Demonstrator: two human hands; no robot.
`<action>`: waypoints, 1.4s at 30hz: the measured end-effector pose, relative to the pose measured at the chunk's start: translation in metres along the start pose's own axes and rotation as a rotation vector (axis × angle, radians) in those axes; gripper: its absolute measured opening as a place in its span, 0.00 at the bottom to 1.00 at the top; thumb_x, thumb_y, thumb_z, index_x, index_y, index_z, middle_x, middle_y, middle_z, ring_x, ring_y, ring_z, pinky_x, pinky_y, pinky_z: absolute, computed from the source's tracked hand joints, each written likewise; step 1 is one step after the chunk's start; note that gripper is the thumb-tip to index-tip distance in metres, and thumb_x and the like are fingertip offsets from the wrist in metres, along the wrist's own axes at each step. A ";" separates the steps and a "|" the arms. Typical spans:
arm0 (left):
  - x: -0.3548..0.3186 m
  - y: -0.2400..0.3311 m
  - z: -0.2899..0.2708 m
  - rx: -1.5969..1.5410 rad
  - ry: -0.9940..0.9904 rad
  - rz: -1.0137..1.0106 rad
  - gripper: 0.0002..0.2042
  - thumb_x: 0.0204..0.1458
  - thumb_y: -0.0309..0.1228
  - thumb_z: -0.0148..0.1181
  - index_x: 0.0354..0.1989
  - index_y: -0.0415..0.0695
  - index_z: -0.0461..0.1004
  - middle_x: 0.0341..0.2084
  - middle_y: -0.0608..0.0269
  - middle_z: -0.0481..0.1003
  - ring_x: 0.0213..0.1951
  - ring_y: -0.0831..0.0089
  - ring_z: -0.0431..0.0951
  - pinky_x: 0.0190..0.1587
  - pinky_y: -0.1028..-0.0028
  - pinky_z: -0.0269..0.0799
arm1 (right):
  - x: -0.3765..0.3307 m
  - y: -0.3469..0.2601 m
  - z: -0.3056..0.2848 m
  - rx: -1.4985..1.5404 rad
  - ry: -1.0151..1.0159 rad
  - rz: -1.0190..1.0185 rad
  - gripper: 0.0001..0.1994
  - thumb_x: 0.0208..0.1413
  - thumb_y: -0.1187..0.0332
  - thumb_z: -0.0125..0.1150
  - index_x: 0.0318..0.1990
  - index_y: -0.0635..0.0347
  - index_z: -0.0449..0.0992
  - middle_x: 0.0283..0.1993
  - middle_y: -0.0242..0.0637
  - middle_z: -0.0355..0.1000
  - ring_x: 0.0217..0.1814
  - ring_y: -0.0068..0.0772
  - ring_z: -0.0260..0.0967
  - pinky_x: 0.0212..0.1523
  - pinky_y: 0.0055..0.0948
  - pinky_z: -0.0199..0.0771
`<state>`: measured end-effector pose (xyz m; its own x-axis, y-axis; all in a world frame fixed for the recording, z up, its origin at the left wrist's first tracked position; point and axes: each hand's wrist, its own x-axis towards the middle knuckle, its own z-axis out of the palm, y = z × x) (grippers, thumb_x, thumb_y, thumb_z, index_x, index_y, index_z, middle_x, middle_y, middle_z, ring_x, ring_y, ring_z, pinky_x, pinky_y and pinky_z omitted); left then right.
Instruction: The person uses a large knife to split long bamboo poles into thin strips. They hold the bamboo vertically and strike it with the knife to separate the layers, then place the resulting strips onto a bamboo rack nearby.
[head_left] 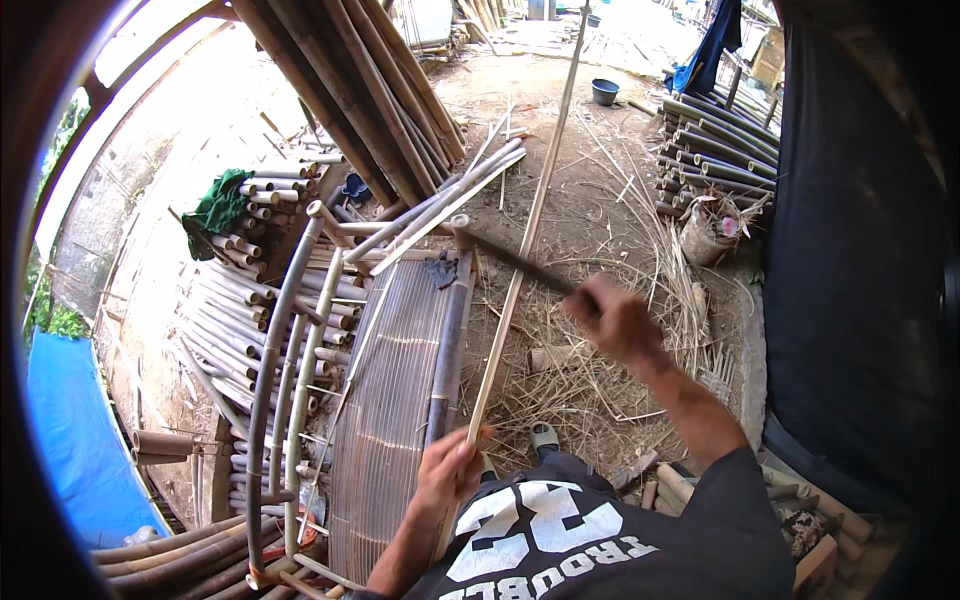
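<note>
A long, narrow bamboo strip runs from my body away to the far edge of the view. My left hand is closed round its near part, beside the bamboo bench. In my right hand is a long dark blade, a machete by its shape, gripped at the handle and pointing left. The blade crosses the strip at about mid-length; whether the two touch, I cannot tell. The right hand is slightly blurred. Left of the strip lies the slatted bamboo bench, with a dark rag at its far end.
Bamboo shavings litter the ground to the right. Stacked bamboo poles lie at the far right, near a dark hanging sheet. Cut poles and a blue tarp are on the left. A dark basin sits farther off.
</note>
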<state>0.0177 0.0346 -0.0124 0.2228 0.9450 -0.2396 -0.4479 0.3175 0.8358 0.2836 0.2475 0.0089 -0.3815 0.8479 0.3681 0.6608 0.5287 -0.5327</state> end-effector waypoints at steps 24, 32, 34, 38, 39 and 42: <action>-0.051 0.000 0.010 0.291 0.050 -0.076 0.14 0.65 0.36 0.48 0.31 0.38 0.69 0.12 0.72 0.64 0.10 0.85 0.60 0.12 0.81 0.52 | 0.006 0.034 -0.011 -0.241 0.071 0.034 0.35 0.58 0.29 0.32 0.28 0.55 0.69 0.15 0.28 0.64 0.10 0.19 0.60 0.07 0.30 0.64; -0.111 -0.005 -0.003 0.377 0.072 -0.110 0.18 0.60 0.41 0.53 0.27 0.36 0.70 0.13 0.69 0.66 0.15 0.82 0.63 0.18 0.77 0.55 | 0.034 0.077 -0.063 -0.245 0.101 0.177 0.38 0.54 0.24 0.29 0.26 0.52 0.67 0.13 0.22 0.56 0.11 0.15 0.55 0.07 0.26 0.52; -0.115 -0.010 -0.004 0.329 0.105 -0.070 0.21 0.59 0.44 0.54 0.23 0.37 0.69 0.11 0.69 0.65 0.13 0.82 0.59 0.16 0.77 0.50 | 0.036 0.069 -0.055 -0.272 0.121 0.136 0.36 0.57 0.28 0.30 0.26 0.53 0.68 0.15 0.26 0.62 0.12 0.17 0.59 0.07 0.27 0.55; -0.112 -0.019 -0.015 0.306 0.126 -0.094 0.20 0.60 0.43 0.54 0.23 0.37 0.69 0.12 0.69 0.66 0.13 0.83 0.59 0.15 0.78 0.49 | 0.026 0.051 -0.031 -0.191 0.141 -0.243 0.30 0.63 0.37 0.36 0.25 0.53 0.69 0.14 0.32 0.64 0.10 0.17 0.59 0.07 0.28 0.64; -0.113 -0.016 -0.012 0.301 0.134 -0.082 0.20 0.60 0.43 0.54 0.23 0.37 0.69 0.12 0.69 0.66 0.13 0.83 0.59 0.15 0.78 0.49 | 0.031 0.049 -0.033 -0.213 0.179 -0.464 0.26 0.63 0.41 0.43 0.25 0.52 0.70 0.15 0.31 0.65 0.11 0.22 0.61 0.09 0.30 0.65; -0.120 -0.008 -0.011 0.300 0.125 -0.108 0.20 0.60 0.42 0.53 0.23 0.38 0.69 0.11 0.70 0.65 0.13 0.83 0.59 0.15 0.78 0.49 | 0.041 0.086 -0.053 -0.177 0.098 -0.027 0.32 0.60 0.34 0.41 0.25 0.55 0.72 0.16 0.32 0.68 0.13 0.27 0.65 0.12 0.32 0.65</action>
<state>-0.0146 -0.0805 0.0043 0.1386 0.9153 -0.3781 -0.1483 0.3966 0.9059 0.3590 0.3258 0.0187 -0.3421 0.8209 0.4572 0.7579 0.5287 -0.3822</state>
